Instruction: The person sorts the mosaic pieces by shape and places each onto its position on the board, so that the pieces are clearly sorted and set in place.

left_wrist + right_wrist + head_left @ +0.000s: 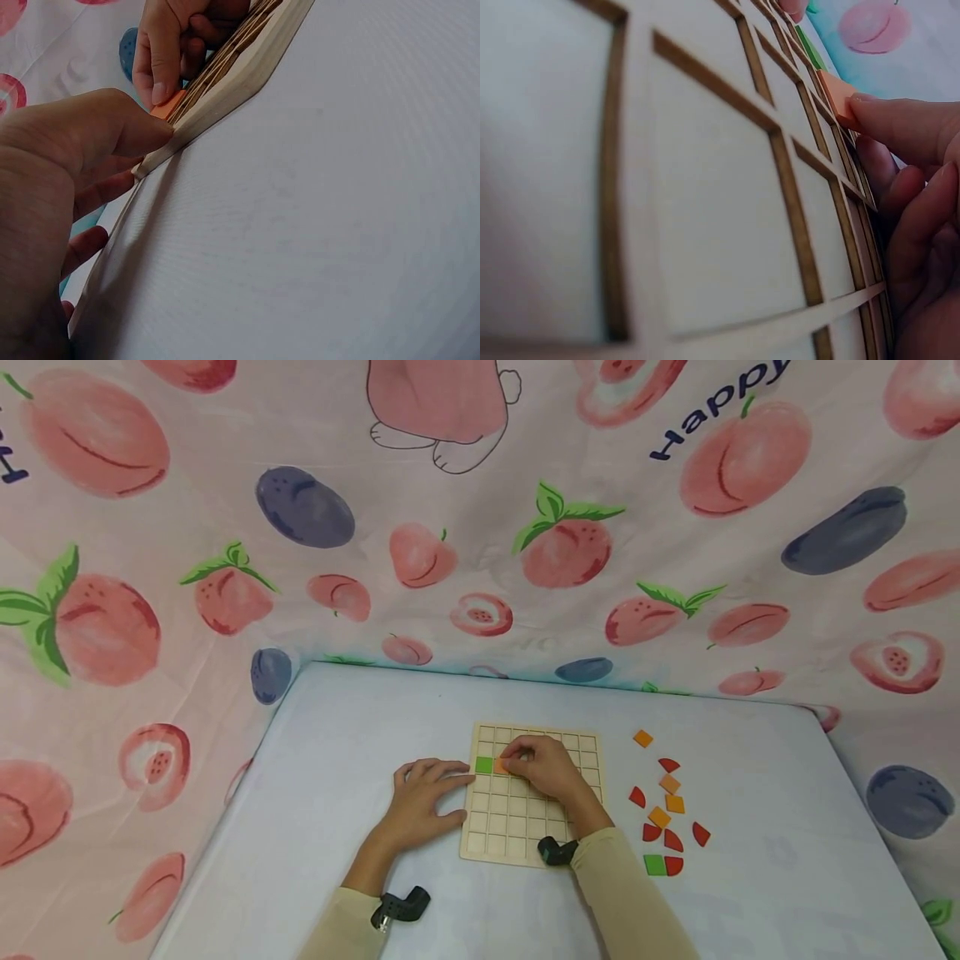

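On a pale wooden grid board [497,825], the right hand [553,770] pinches a flat orange square [838,96]; the left hand [418,800] spreads alongside.

Behind a white bench [360,727] and along both its sides hangs a creased pale-pink sheet [480,510] printed with reddish peaches [746,460], dark blue oval fruits [303,507], green leaves [550,502], slanting dark "Happy" lettering [722,402] and the lower part of a pink figure [442,402], in soft, even light.
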Action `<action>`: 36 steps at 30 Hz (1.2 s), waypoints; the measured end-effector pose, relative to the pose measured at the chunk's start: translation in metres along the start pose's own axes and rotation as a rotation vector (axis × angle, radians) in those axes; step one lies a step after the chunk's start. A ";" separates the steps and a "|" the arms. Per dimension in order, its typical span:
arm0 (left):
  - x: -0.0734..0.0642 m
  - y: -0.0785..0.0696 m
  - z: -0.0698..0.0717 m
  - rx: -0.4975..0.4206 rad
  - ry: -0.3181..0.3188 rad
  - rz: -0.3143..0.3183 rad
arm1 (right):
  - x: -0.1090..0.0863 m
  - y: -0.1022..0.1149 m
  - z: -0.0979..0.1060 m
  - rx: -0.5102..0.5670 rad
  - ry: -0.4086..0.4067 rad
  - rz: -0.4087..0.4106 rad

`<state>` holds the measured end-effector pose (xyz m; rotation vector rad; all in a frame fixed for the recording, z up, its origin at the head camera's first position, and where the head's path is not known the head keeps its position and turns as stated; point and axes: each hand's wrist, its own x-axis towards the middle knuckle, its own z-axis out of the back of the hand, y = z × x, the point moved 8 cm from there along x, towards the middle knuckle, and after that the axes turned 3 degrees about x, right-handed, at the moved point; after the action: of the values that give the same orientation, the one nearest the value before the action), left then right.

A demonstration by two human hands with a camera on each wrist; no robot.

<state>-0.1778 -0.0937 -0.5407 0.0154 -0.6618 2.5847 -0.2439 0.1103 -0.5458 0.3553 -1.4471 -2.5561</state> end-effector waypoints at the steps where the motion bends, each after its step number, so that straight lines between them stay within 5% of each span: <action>1: 0.000 0.000 0.000 0.001 -0.002 -0.001 | 0.000 0.000 0.000 -0.001 0.002 0.004; 36: 0.000 0.000 -0.001 -0.003 -0.013 -0.006 | -0.001 0.006 0.000 -0.071 -0.009 0.047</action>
<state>-0.1781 -0.0933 -0.5417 0.0330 -0.6687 2.5800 -0.2424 0.1077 -0.5404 0.2957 -1.3471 -2.5675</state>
